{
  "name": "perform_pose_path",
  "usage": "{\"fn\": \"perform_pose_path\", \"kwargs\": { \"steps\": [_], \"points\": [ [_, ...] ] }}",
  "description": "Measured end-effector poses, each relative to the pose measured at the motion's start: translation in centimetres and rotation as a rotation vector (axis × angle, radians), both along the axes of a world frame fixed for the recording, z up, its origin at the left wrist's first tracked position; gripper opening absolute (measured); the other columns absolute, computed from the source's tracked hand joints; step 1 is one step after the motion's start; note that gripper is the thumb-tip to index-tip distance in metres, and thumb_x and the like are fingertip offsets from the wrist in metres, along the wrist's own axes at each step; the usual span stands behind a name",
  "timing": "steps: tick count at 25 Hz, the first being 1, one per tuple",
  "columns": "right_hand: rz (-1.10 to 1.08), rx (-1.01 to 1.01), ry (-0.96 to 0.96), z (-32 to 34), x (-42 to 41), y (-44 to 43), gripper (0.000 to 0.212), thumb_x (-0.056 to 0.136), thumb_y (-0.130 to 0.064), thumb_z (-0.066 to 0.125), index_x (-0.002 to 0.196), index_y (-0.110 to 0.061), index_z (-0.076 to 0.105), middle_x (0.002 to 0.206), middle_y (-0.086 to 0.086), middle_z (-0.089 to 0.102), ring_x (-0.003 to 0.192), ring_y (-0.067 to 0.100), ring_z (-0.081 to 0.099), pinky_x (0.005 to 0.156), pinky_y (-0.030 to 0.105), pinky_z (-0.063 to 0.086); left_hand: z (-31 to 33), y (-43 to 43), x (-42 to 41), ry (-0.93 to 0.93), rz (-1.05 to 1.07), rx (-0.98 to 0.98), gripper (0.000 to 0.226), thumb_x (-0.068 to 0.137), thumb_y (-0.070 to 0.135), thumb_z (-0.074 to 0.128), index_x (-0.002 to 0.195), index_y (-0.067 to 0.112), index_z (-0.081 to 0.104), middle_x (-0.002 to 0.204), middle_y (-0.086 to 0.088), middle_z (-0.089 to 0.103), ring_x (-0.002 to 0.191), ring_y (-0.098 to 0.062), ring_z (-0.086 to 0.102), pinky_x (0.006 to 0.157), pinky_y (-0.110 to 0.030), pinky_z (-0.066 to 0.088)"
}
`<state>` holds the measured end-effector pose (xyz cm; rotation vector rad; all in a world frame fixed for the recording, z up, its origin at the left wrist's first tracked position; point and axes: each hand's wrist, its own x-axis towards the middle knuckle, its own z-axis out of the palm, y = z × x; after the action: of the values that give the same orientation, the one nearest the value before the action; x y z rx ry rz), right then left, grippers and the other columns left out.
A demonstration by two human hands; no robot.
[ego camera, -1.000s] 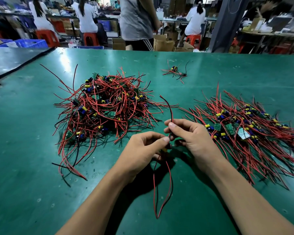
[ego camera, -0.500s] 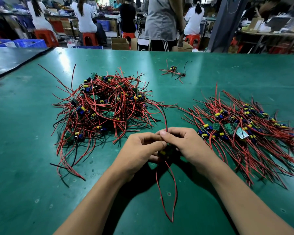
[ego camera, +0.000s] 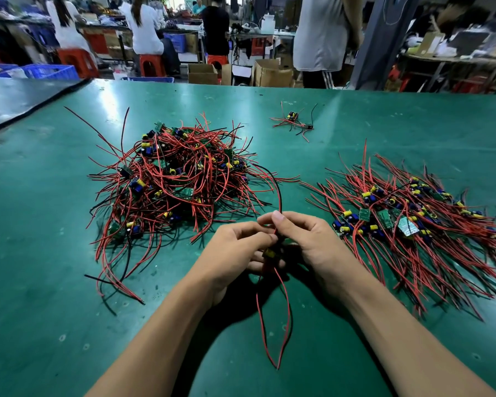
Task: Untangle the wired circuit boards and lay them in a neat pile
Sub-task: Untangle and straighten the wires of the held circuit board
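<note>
A tangled heap of wired circuit boards (ego camera: 178, 181), red and black leads with yellow and blue parts, lies left of centre on the green table. To the right spreads a flatter laid-out pile (ego camera: 407, 222) with its leads fanned out. Between them my left hand (ego camera: 235, 247) and my right hand (ego camera: 307, 239) both hold one small wired board (ego camera: 269, 253), mostly hidden by my fingers. My right thumb and fingers pinch its upper red and black leads, which arc back to the heap. Two more leads (ego camera: 281, 325) hang down toward me.
One stray wired board (ego camera: 292, 121) lies alone at the far middle of the green table (ego camera: 40, 282). A dark table (ego camera: 17, 96) adjoins at far left. Beyond the far edge are people, cardboard boxes, red stools and blue crates.
My hands have drawn closer together around the board. The upper leads have swung left and now curve back to the heap; the lower leads hang straighter.
</note>
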<state>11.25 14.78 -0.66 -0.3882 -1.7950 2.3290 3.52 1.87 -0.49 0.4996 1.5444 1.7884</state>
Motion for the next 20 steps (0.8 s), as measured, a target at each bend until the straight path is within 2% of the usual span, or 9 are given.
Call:
{"fn": "perform_pose_path", "kwargs": {
  "steps": [3, 6, 8, 11, 14, 18, 20],
  "points": [
    [0.079, 0.031, -0.051, 0.0, -0.1, 0.2, 0.037, 0.082, -0.034, 0.072, 0.113, -0.015, 0.075, 0.103, 0.016, 0.075, 0.082, 0.021, 0.066, 0.059, 0.023, 0.052, -0.2, -0.2, 0.1, 0.056, -0.031, 0.005, 0.017, 0.09, 0.002, 0.058, 0.085, 0.006, 0.074, 0.079, -0.019, 0.071, 0.058, -0.025, 0.069, 0.052, -0.024, 0.054],
    [0.225, -0.019, -0.046, 0.2, 0.3, 0.4, 0.033, 0.087, -0.028, 0.067, 0.118, -0.017, 0.074, 0.1, 0.01, 0.073, 0.073, 0.014, 0.065, 0.053, 0.018, 0.049, -0.4, -0.5, 0.2, 0.04, -0.126, 0.023, 0.016, 0.087, 0.007, 0.063, 0.083, 0.011, 0.077, 0.08, -0.018, 0.072, 0.063, -0.026, 0.071, 0.058, -0.028, 0.053],
    [0.245, -0.073, -0.022, 0.2, 0.4, 0.4, 0.029, 0.089, -0.026, 0.065, 0.114, -0.017, 0.076, 0.102, 0.007, 0.074, 0.068, 0.014, 0.063, 0.05, 0.019, 0.049, -0.4, -0.6, 0.3, -0.018, -0.142, 0.056, 0.013, 0.081, 0.013, 0.065, 0.082, 0.008, 0.077, 0.085, -0.023, 0.072, 0.063, -0.028, 0.07, 0.061, -0.032, 0.054],
    [0.194, -0.046, -0.019, -0.2, 0.2, 0.4, 0.028, 0.09, -0.032, 0.067, 0.111, -0.015, 0.077, 0.094, 0.016, 0.066, 0.062, 0.02, 0.052, 0.05, 0.023, 0.052, -0.5, -0.5, 0.1, -0.063, -0.119, 0.079, 0.014, 0.085, 0.005, 0.063, 0.079, 0.004, 0.076, 0.086, -0.027, 0.071, 0.06, -0.027, 0.069, 0.058, -0.03, 0.058],
    [0.135, 0.012, -0.011, -0.6, -0.1, 0.7, 0.03, 0.091, -0.037, 0.067, 0.111, -0.015, 0.076, 0.084, 0.019, 0.056, 0.052, 0.016, 0.053, 0.05, 0.025, 0.052, -0.5, -0.4, -0.1, -0.05, -0.083, 0.038, 0.023, 0.089, 0.002, 0.06, 0.073, 0.009, 0.076, 0.079, -0.023, 0.071, 0.058, -0.026, 0.067, 0.056, -0.028, 0.057],
    [-0.049, 0.197, 0.045, -0.8, -0.2, 1.5, 0.03, 0.091, -0.04, 0.066, 0.101, -0.014, 0.078, 0.082, 0.015, 0.066, 0.059, 0.017, 0.06, 0.052, 0.023, 0.052, -0.4, -0.3, -0.1, -0.079, -0.071, 0.007, 0.014, 0.087, 0.004, 0.063, 0.08, 0.004, 0.075, 0.081, -0.024, 0.071, 0.058, -0.026, 0.067, 0.055, -0.027, 0.056],
    [-0.126, 0.274, 0.071, -1.0, -0.4, 1.7, 0.029, 0.092, -0.041, 0.067, 0.096, -0.015, 0.079, 0.075, 0.011, 0.067, 0.054, 0.015, 0.06, 0.049, 0.022, 0.049, -0.5, -0.2, -0.1, -0.088, -0.062, 0.007, 0.012, 0.087, 0.002, 0.063, 0.083, 0.002, 0.074, 0.081, -0.025, 0.071, 0.057, -0.026, 0.066, 0.055, -0.028, 0.057]
  ]
}}
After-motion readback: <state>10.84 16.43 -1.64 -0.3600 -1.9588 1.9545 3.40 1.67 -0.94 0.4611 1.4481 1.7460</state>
